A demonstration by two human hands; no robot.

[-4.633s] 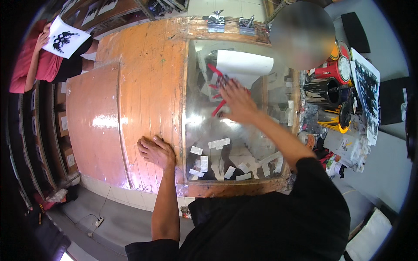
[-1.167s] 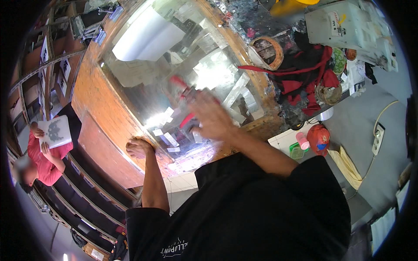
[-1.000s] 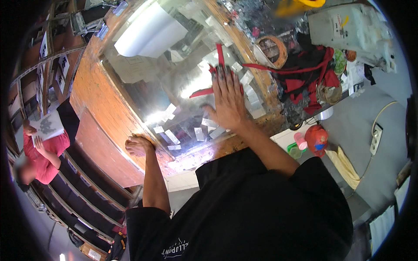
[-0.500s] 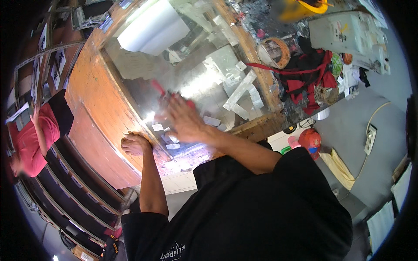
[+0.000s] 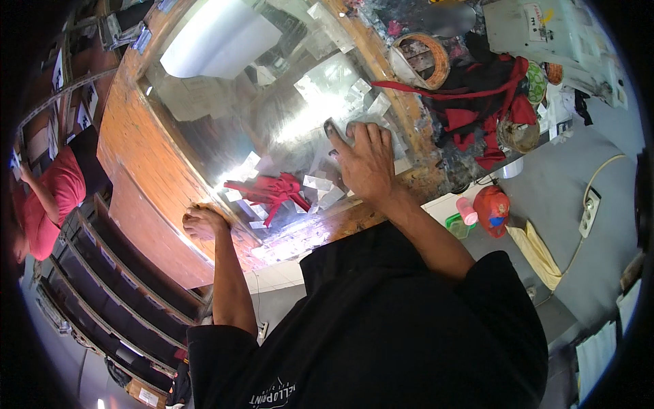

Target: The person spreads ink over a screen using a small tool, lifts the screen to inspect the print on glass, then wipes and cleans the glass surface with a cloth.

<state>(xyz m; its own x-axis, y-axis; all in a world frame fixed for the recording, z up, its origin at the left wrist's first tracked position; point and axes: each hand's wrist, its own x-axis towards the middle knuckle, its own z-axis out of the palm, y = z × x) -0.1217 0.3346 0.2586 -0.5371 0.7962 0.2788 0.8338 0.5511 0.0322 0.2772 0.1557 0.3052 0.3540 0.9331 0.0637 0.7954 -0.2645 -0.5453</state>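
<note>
My right hand (image 5: pixel 366 158) is over the right part of the glass panel (image 5: pixel 225 140), its dark-stained forefinger stretched out and the other fingers bent. Nothing shows in its grasp. Pieces of clear and whitish tape (image 5: pixel 378 103) lie close to its fingers. A bundle of red cloth strips (image 5: pixel 274 193) rests on the glass near the front edge, between my hands and touched by neither. On the orange wooden top (image 5: pixel 153 146), left of the glass, my left hand (image 5: pixel 206 222) leans with its fingers curled in; no object is visible in it.
A curved white sheet (image 5: pixel 221 39) lies at the far left of the glass. Tape rolls (image 5: pixel 426 61) and a red-and-black cloth (image 5: pixel 473 112) crowd the stained right side, beside a pale box (image 5: pixel 524 28). A person in a red shirt (image 5: pixel 51 198) is beyond the racks (image 5: pixel 129 266) at left.
My right hand has moved right, off the red cloth strips, which now lie on the glass. Tape pieces at the right have shifted or are covered. My left hand stays on the wood.
</note>
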